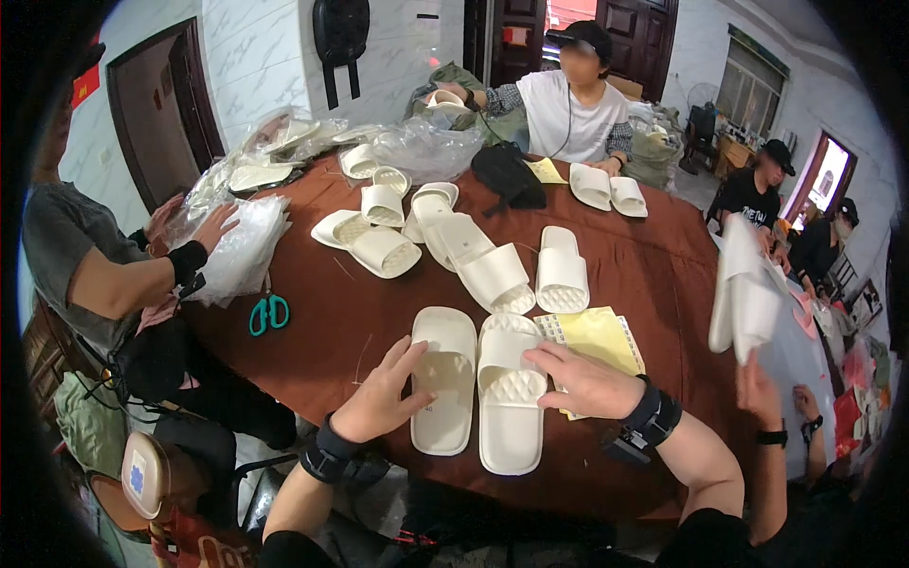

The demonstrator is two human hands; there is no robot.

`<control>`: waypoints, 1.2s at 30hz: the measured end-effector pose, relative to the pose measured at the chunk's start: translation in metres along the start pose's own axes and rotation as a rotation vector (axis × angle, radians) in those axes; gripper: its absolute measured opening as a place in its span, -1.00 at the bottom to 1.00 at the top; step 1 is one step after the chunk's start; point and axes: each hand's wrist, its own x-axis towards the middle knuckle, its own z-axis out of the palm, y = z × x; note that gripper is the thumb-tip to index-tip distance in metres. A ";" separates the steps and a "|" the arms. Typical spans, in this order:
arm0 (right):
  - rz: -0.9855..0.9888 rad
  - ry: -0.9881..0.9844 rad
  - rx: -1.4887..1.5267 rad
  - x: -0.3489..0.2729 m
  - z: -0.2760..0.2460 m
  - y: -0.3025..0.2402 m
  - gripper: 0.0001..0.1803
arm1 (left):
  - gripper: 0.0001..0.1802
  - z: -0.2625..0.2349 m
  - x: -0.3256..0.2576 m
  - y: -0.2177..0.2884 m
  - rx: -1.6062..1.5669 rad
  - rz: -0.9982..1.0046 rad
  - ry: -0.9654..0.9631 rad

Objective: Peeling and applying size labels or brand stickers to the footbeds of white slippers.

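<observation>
Side by side at the near table edge lie two cream slide slippers, a left one (443, 417) and a right one (511, 431). My left hand (383, 393) rests against the outer side of the left slipper, fingers and thumb spread. On the other side my right hand (597, 381) touches the edge of the right slipper near its strap, its fingers stretched out and apart. Yellow sticker sheets (606, 341) lie partly under my right hand. More cream slippers (488, 270) sit in a loose group just beyond the pair.
Teal-handled scissors (269, 314) lie on the brown tablecloth (672, 275) at left. A co-worker's hands touch clear plastic bags (248, 246) there. Across sits another person by a slipper pair (608, 189) and black bag (511, 175). At right another person's hand raises wrapped white slippers (746, 289).
</observation>
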 end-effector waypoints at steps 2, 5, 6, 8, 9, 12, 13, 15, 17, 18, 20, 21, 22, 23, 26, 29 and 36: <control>-0.020 0.042 0.095 -0.008 -0.002 -0.002 -0.46 | -0.23 0.004 -0.010 0.005 0.053 -0.030 0.034; -0.009 0.215 0.050 -0.032 -0.002 0.021 -0.55 | -0.23 0.015 -0.019 0.019 0.152 -0.093 0.136; 0.054 0.287 0.082 -0.038 -0.008 0.022 -0.61 | -0.24 0.017 -0.024 0.024 0.221 -0.090 0.164; 0.193 0.401 0.221 -0.050 -0.015 0.036 -0.70 | -0.29 0.024 -0.029 0.037 0.269 -0.071 0.217; 0.291 0.435 0.334 -0.055 -0.020 0.041 -0.73 | -0.30 0.028 -0.029 0.040 0.259 -0.013 0.238; 0.347 0.524 0.484 -0.067 -0.019 0.063 -0.80 | -0.32 0.043 -0.034 0.055 0.263 0.017 0.212; 0.368 0.527 0.493 -0.070 -0.014 0.062 -0.80 | -0.38 0.048 -0.035 0.063 0.289 0.044 0.168; 0.385 0.479 0.542 -0.071 -0.007 0.060 -0.81 | -0.48 0.060 -0.031 0.079 0.311 0.082 0.113; 0.326 0.469 0.563 -0.070 0.009 0.064 -0.80 | -0.48 0.071 -0.027 0.085 0.263 0.118 0.056; 0.289 0.463 0.567 -0.066 0.016 0.060 -0.80 | -0.48 0.076 -0.024 0.088 0.269 0.116 0.052; 0.270 0.426 0.554 -0.057 0.031 0.057 -0.79 | -0.47 0.087 -0.018 0.092 0.220 0.181 0.002; 0.269 0.427 0.563 -0.055 0.039 0.056 -0.79 | -0.47 0.090 -0.015 0.094 0.226 0.178 -0.005; 0.241 0.454 0.456 -0.054 0.047 0.056 -0.78 | -0.47 0.094 -0.011 0.097 0.224 0.191 -0.028; 0.214 0.480 0.347 -0.053 0.054 0.057 -0.77 | -0.47 0.097 -0.008 0.098 0.221 0.204 -0.051; 0.145 0.493 0.239 -0.051 0.059 0.057 -0.73 | -0.49 0.111 -0.004 0.093 0.243 0.214 -0.078; 0.122 0.489 0.195 -0.050 0.058 0.055 -0.72 | -0.51 0.115 0.000 0.093 0.279 0.223 -0.088; 0.110 0.424 0.114 -0.053 0.053 0.052 -0.68 | -0.54 0.115 0.001 0.095 0.269 0.201 -0.094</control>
